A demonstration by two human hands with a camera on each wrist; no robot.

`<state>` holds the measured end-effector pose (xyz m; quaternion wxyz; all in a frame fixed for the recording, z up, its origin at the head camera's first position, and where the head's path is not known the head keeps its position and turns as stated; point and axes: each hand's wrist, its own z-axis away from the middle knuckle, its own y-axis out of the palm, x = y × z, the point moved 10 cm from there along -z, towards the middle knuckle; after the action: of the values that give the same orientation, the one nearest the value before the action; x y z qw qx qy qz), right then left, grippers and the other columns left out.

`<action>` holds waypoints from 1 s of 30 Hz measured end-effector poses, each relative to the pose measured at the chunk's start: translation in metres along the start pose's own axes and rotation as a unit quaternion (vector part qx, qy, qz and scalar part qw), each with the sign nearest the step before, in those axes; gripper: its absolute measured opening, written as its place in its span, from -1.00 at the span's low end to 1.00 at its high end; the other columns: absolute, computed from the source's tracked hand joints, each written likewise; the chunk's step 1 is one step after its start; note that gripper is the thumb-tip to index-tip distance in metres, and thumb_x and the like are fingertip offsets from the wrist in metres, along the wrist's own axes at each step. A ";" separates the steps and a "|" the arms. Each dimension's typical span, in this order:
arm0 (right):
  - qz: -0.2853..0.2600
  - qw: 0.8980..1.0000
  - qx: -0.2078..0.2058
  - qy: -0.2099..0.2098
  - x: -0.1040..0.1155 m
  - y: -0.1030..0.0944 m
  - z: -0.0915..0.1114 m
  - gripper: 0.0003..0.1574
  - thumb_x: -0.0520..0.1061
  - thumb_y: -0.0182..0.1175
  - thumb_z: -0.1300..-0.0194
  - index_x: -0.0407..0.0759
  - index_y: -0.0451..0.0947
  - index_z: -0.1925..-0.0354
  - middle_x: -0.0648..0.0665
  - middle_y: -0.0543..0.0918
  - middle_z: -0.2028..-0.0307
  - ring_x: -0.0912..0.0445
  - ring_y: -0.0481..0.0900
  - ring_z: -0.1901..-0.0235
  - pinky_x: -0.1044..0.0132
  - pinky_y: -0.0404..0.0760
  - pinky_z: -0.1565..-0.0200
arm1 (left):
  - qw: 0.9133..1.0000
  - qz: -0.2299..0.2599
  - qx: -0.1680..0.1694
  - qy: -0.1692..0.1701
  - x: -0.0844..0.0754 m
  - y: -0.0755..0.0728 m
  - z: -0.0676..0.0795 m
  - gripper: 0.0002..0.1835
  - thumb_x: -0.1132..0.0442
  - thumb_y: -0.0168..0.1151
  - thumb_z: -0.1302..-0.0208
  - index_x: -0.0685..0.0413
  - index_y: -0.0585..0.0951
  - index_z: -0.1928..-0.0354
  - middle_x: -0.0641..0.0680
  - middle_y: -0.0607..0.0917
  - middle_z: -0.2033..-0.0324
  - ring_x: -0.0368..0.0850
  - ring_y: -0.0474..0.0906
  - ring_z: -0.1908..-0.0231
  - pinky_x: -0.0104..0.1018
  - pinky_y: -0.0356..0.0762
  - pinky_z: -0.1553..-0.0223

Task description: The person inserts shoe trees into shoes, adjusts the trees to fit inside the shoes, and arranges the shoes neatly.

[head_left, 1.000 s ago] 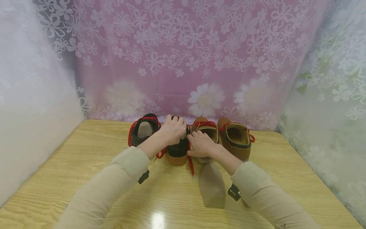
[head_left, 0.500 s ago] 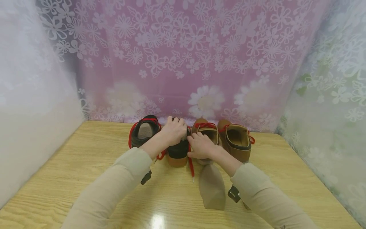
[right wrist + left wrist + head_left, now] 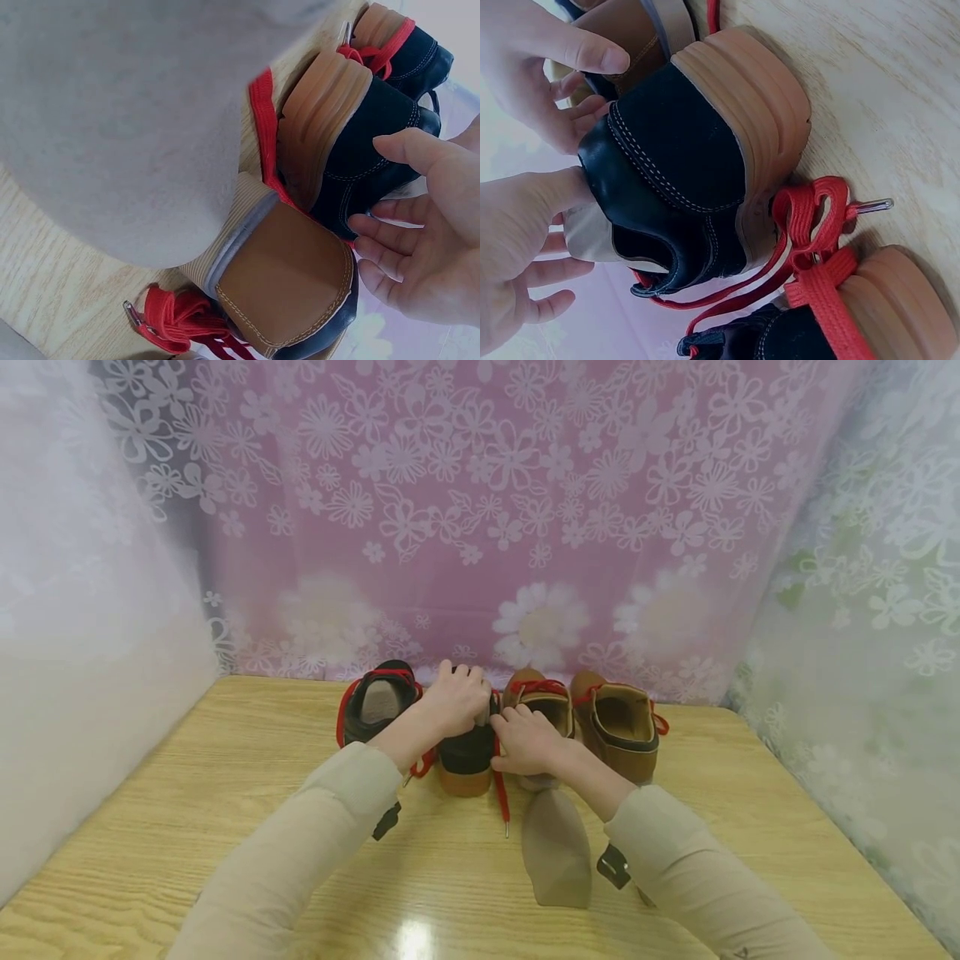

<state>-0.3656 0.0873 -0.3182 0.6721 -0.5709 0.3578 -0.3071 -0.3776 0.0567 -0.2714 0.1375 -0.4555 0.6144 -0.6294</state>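
Observation:
My left hand [image 3: 455,697] is over a black shoe [image 3: 465,753] with red laces and a tan sole, second from the left. Its thumb and fingers pinch a beige insole [image 3: 587,234] that is partly inside this shoe. My right hand [image 3: 442,240] is beside the same shoe's heel, over the near part of a brown shoe [image 3: 289,274]. Its thumb is extended and its fingers are loosely bent; they are near or touching the black shoe's side. A loose grey-beige insole [image 3: 557,852] is in front of the brown shoe.
Another black shoe [image 3: 380,702] with an insole inside stands at the left. At the right end is a second brown shoe [image 3: 621,727]. Red laces [image 3: 502,789] trail onto the wooden table [image 3: 247,760]. A floral curtain [image 3: 465,527] hangs behind.

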 end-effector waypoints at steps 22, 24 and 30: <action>0.004 1.000 0.002 0.004 -0.001 -0.002 0.001 -0.39 0.12 0.22 -0.16 -0.25 0.39 -0.03 -0.20 0.46 0.07 -0.12 0.39 0.07 0.03 0.41 0.08 | 1.000 0.007 -0.014 0.000 0.001 0.001 -0.004 -0.71 0.08 0.20 -0.23 0.07 0.55 0.08 0.10 0.48 0.19 0.01 0.43 0.23 -0.10 0.31 0.18; 0.001 1.000 0.002 0.004 -0.001 -0.001 0.001 -0.38 0.12 0.22 -0.17 -0.25 0.39 -0.04 -0.20 0.46 0.05 -0.13 0.39 0.06 0.03 0.41 0.07 | 1.000 0.009 -0.007 -0.003 0.001 0.003 -0.004 -0.67 0.06 0.19 -0.24 0.05 0.53 0.03 0.11 0.47 0.15 0.02 0.44 0.18 -0.08 0.32 0.14; -0.002 1.000 0.004 0.000 0.000 -0.001 0.002 -0.39 0.12 0.22 -0.17 -0.25 0.39 -0.04 -0.21 0.46 0.04 -0.13 0.38 0.06 0.02 0.40 0.07 | 1.000 0.017 0.006 -0.009 0.000 0.008 -0.006 -0.61 0.02 0.19 -0.24 0.03 0.49 -0.03 0.12 0.46 0.08 0.05 0.43 0.09 -0.02 0.33 0.06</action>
<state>-0.3642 0.0878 -0.3169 0.6739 -0.5688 0.3555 -0.3097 -0.3849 0.0585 -0.2773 0.1560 -0.4496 0.6170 -0.6268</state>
